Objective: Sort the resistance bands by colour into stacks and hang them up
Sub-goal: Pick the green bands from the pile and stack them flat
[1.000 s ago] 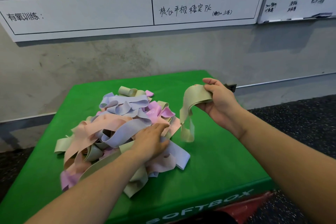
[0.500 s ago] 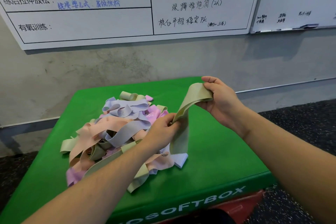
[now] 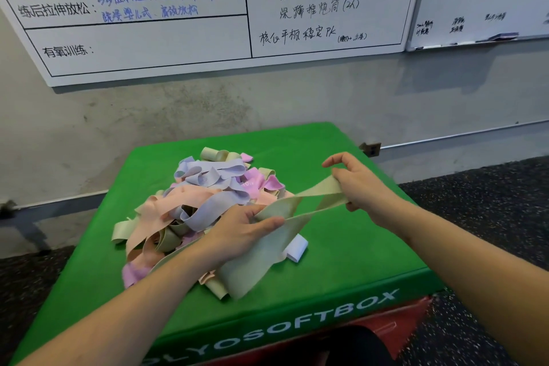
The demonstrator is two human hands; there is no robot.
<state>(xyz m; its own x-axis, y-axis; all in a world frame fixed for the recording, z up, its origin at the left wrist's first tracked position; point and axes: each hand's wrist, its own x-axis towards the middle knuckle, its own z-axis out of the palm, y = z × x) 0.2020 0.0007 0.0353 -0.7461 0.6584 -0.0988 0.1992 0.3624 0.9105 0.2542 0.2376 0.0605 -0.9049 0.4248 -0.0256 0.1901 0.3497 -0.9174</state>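
Observation:
A tangled pile of resistance bands [image 3: 190, 205] in lilac, peach, pink and olive lies on the green soft box [image 3: 350, 249]. An olive-green band [image 3: 309, 200] is stretched between both hands above the box, right of the pile. My right hand [image 3: 359, 187] grips its upper right end. My left hand [image 3: 243, 229] holds the lower left end, thumb on top, right at the edge of the pile. A second olive band [image 3: 252, 267] hangs below my left hand.
A white band [image 3: 297, 248] lies on the box just right of the pile. A concrete wall with two whiteboards [image 3: 178, 24] stands behind the box. Dark speckled floor [image 3: 475, 217] lies to the right, and a red box edge [image 3: 401, 324] shows below the green one.
My left hand left the pile and took the lower end of the olive band. My right hand has dropped and moved right, so the band now runs stretched between the hands.

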